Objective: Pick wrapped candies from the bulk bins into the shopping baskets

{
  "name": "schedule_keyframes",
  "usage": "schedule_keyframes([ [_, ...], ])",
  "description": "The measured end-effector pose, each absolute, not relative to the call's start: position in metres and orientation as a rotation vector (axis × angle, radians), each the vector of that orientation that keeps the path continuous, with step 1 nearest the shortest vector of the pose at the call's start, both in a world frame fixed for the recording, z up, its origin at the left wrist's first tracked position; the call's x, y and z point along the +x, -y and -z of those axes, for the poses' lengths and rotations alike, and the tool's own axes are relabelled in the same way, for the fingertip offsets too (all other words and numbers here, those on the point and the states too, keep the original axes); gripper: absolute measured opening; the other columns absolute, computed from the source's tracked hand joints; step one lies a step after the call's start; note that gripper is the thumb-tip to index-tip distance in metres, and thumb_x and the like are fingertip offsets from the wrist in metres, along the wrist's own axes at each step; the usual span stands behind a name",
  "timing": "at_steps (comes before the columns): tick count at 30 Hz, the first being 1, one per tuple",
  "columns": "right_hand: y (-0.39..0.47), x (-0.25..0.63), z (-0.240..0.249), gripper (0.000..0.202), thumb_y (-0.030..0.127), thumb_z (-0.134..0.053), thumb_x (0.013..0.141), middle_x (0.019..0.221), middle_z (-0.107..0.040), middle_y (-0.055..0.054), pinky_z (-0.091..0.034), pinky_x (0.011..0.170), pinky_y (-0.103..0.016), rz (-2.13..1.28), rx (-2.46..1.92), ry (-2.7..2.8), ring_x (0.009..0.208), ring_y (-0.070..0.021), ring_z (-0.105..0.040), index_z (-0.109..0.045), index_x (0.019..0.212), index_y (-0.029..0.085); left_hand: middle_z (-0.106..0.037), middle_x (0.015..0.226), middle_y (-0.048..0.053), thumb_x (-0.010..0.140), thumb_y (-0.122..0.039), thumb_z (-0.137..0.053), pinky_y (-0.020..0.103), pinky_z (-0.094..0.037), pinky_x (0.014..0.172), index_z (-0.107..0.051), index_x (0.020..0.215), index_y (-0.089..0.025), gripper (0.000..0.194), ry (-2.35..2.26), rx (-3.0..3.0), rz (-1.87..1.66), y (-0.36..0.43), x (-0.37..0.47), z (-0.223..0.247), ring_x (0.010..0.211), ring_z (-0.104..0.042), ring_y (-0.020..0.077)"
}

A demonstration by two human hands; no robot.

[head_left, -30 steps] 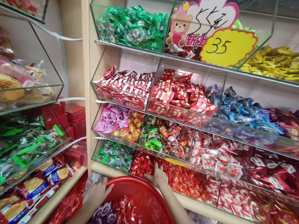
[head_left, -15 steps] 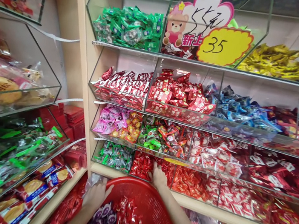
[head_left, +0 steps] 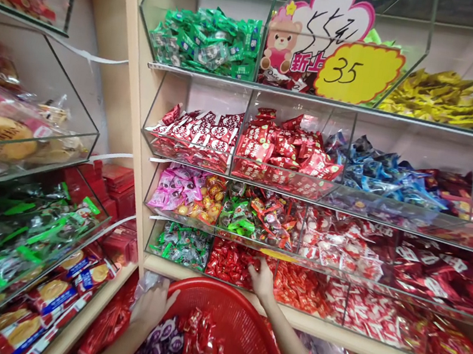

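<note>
- Shelves (head_left: 372,343) stand behind.
- Left hand (head_left: 151,305) clasps red basket (head_left: 255,337) by rim.
- Right hand (head_left: 262,279) reaches red candies (head_left: 229,260); whether fingers pinch, I cannot tell.
- Candies seem light, slippery; grasp middles.

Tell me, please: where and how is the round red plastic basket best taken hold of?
The basket is probably best gripped by its rim, from the left side, where the bare left hand is: the curved edge stands above the purple, red and yellow wrapped sweets, while the pale wooden shelf edge crowds the far side.
</note>
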State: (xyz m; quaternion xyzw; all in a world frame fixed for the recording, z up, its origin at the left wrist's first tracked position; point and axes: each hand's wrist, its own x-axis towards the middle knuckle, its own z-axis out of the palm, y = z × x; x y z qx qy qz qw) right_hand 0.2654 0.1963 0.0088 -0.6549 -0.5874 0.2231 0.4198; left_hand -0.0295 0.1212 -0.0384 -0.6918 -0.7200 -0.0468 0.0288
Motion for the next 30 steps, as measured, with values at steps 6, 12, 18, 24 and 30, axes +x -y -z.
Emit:
schedule_keyframes([
  [6,-0.191,0.271,-0.02,0.041,0.039,-0.059,0.065,0.076,-0.06,-0.002,-0.045,0.041,-0.024,-1.04,-1.319,0.98,0.045,-0.0126,-0.056,-0.044,0.097,0.019,-0.064,0.084,0.013,0.085,-0.05,-0.017,0.033,-0.046,0.059,-0.051,0.102,-0.015,0.052,2.264,-2.144,0.138,-0.121,-0.028,0.035,0.073,-0.064,0.0244],
  [12,-0.188,0.272,-0.022,0.046,0.042,-0.065,0.059,0.074,-0.061,0.0,-0.044,0.039,-0.022,-1.058,-1.275,0.922,0.044,-0.0112,-0.056,-0.046,0.093,0.019,-0.064,0.086,0.015,0.085,-0.051,-0.017,0.034,-0.046,0.064,-0.051,0.103,-0.014,0.053,2.287,-2.137,0.109,-0.12,-0.027,0.034,0.075,-0.063,0.024],
  [18,-0.166,0.249,-0.035,0.047,0.043,-0.066,0.059,0.066,-0.059,0.003,-0.039,0.037,-0.018,-1.164,-1.216,0.948,0.042,-0.0093,-0.054,-0.045,0.094,0.019,-0.063,0.084,0.013,0.085,-0.05,-0.016,0.034,-0.046,0.061,-0.051,0.101,-0.014,0.053,2.252,-2.131,0.111,-0.12,-0.027,0.035,0.074,-0.063,0.0247],
  [24,-0.114,0.202,-0.011,0.034,0.04,-0.058,0.067,0.059,-0.055,0.007,-0.035,0.038,-0.018,-1.44,-1.182,1.209,0.041,-0.0086,-0.051,-0.045,0.091,0.021,-0.062,0.087,0.014,0.084,-0.053,-0.016,0.032,-0.046,0.063,-0.05,0.105,-0.013,0.057,2.318,-2.138,0.124,-0.118,-0.025,0.031,0.077,-0.062,0.0236],
  [30,-0.104,0.159,0.042,0.026,0.033,-0.054,0.066,0.045,-0.049,0.01,-0.028,0.034,-0.018,-1.592,-1.366,1.266,0.034,-0.0097,-0.046,-0.042,0.086,0.021,-0.063,0.087,0.015,0.084,-0.053,-0.015,0.034,-0.046,0.065,-0.049,0.105,-0.013,0.057,2.323,-2.148,0.105,-0.118,-0.025,0.032,0.077,-0.062,0.0236],
])
